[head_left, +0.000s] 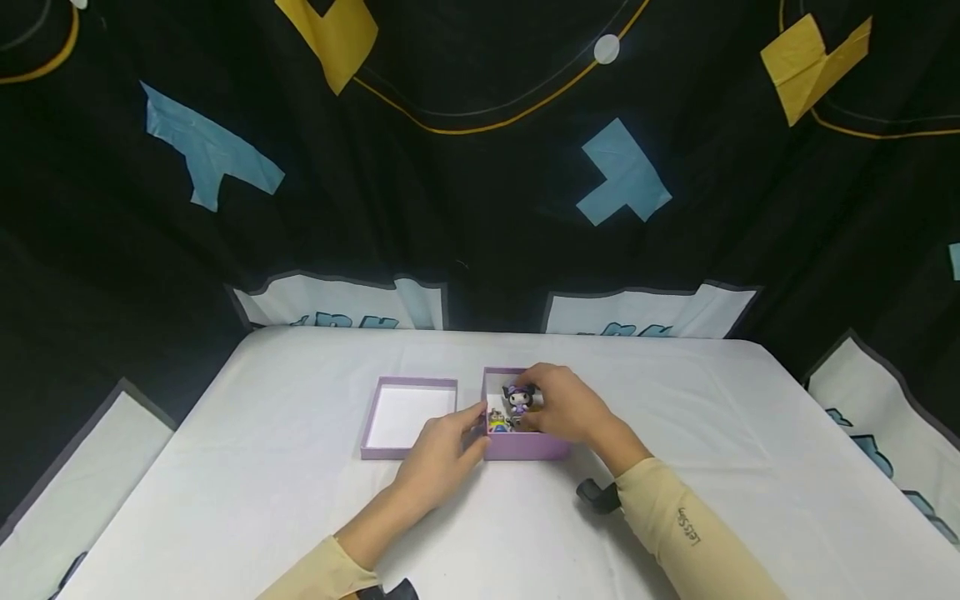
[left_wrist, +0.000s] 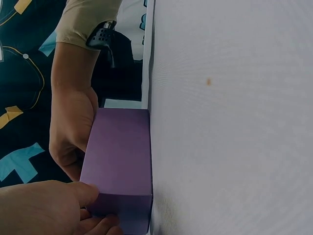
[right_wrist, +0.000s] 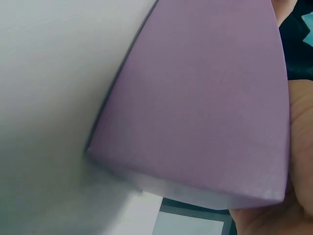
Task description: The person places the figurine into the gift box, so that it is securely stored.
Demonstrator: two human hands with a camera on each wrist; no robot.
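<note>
A lidless purple box (head_left: 525,448) with a pale inside stands on the white table. My right hand (head_left: 566,404) reaches over its right rim and pinches a small cartoon figurine (head_left: 518,400) with a black hood and white face. Lower in the box, beside it, sits a small yellow and blue figurine (head_left: 498,421). Against the box's left wall rests my left hand (head_left: 442,454), its thumb (left_wrist: 88,193) at the near corner and other fingers along the side. Both wrist views show the box's outer walls; its contents are hidden there.
The shallow purple lid (head_left: 408,417) lies left of the box with its white inside up. Underneath spreads a white tabletop (head_left: 247,467). Behind it hangs a black curtain (head_left: 480,208) with blue and yellow patches.
</note>
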